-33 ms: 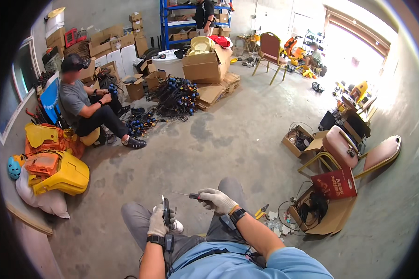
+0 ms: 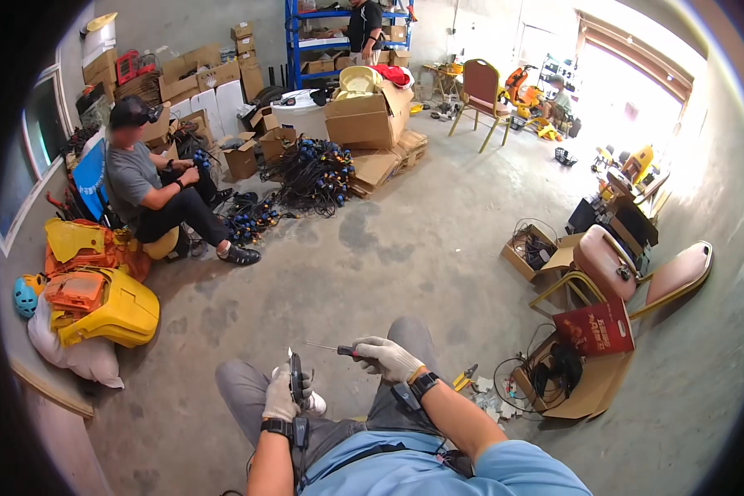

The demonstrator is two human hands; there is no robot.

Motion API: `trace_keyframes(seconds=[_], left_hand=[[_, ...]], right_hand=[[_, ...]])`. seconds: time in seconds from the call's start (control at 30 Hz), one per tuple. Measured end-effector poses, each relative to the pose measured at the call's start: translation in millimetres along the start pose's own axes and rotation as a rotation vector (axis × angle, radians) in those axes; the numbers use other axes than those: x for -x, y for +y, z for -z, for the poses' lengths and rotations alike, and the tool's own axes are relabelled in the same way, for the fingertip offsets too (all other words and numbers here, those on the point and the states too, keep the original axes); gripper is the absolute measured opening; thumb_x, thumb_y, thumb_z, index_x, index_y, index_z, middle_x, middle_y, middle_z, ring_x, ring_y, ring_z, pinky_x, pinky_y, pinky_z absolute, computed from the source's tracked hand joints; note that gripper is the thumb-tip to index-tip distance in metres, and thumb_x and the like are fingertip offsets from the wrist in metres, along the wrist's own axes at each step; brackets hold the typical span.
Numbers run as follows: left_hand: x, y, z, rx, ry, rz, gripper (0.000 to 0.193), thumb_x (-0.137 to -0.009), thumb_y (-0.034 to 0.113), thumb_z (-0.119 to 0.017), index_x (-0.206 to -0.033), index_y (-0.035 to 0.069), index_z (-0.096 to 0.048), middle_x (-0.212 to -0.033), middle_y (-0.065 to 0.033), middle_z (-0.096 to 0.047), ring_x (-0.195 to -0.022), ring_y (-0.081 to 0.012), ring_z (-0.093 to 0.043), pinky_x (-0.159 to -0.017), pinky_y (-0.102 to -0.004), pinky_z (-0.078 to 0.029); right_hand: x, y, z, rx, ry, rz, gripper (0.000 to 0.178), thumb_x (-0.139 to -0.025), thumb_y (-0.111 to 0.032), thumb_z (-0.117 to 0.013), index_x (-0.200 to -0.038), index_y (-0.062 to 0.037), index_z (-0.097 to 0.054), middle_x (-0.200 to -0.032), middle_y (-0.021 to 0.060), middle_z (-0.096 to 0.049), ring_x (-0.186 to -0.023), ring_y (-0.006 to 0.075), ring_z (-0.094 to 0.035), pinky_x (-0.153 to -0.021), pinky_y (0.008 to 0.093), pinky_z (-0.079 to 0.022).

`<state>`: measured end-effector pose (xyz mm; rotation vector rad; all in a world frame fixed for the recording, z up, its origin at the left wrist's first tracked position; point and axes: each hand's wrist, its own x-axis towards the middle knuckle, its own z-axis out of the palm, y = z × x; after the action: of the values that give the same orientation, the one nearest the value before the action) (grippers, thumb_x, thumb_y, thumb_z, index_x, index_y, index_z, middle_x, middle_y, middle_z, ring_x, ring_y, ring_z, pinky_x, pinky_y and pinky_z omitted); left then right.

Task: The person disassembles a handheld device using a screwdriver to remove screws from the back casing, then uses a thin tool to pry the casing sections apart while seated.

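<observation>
A light work glove covers my left hand (image 2: pixel 280 400), which is closed round a dark, rounded part (image 2: pixel 296 376) with a bright tip at its top; I cannot make out its kind. My gloved right hand (image 2: pixel 386 357) grips a screwdriver (image 2: pixel 345 350) by its black-and-red handle. Its thin metal shaft points left, ending just above and beside the dark part without visibly touching it. Both hands are over my lap, between my knees.
Yellow-handled pliers (image 2: pixel 465 378) lie on the floor to the right, near scraps and an open carton (image 2: pixel 591 395) with black cables. A seated person (image 2: pixel 136 178) works left of a cable heap (image 2: pixel 312 169). Yellow plastic shells (image 2: pixel 128 310) stand at left, a chair (image 2: pixel 603 260) at right.
</observation>
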<state>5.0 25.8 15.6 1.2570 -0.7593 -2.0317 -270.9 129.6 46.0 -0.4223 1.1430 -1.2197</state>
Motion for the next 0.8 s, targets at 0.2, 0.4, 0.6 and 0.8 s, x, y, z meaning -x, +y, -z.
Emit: trace_keyframes(seconds=[0.2,0.4,0.6,0.8], left_hand=[[-9,-9,7,0.010,0.018,-0.051,0.046,-0.107,0.046,-0.053,-0.114,0.002,-0.064,-0.080,-0.0121,-0.070,-0.056,-0.0198,-0.067,-0.047,-0.0312,-0.058],[-11,-8,8,0.017,-0.008,-0.038,0.043,-0.107,0.042,-0.054,-0.130,0.006,-0.058,-0.085,-0.0120,-0.069,-0.060,-0.0197,-0.068,-0.049,-0.0315,-0.059],[0,1,-4,-0.025,0.022,-0.002,0.042,-0.107,0.044,-0.051,-0.117,0.005,-0.061,-0.080,-0.0115,-0.069,-0.057,-0.0194,-0.067,-0.049,-0.0302,-0.057],[-9,-5,4,0.015,0.011,-0.012,0.040,-0.107,0.045,-0.050,-0.108,0.006,-0.061,-0.079,-0.0105,-0.069,-0.053,-0.0190,-0.065,-0.047,-0.0299,-0.055]], right_hand=[[10,-3,4,-0.027,-0.093,0.029,0.044,-0.098,-0.021,-0.071,-0.134,0.0012,-0.060,-0.104,0.0063,-0.067,-0.077,0.0067,-0.060,-0.062,0.0200,-0.050],[13,-2,10,-0.063,-0.192,0.037,0.046,-0.098,-0.021,-0.072,-0.137,0.0004,-0.057,-0.104,0.0057,-0.067,-0.075,0.0063,-0.056,-0.062,0.0204,-0.046],[17,-6,10,-0.032,-0.232,-0.016,0.047,-0.098,-0.023,-0.074,-0.136,-0.0012,-0.058,-0.109,0.0086,-0.070,-0.071,0.0075,-0.058,-0.064,0.0217,-0.048],[16,-4,10,0.018,-0.293,0.006,0.042,-0.097,-0.023,-0.074,-0.131,-0.0018,-0.061,-0.103,0.0055,-0.068,-0.074,0.0077,-0.057,-0.065,0.0232,-0.048]])
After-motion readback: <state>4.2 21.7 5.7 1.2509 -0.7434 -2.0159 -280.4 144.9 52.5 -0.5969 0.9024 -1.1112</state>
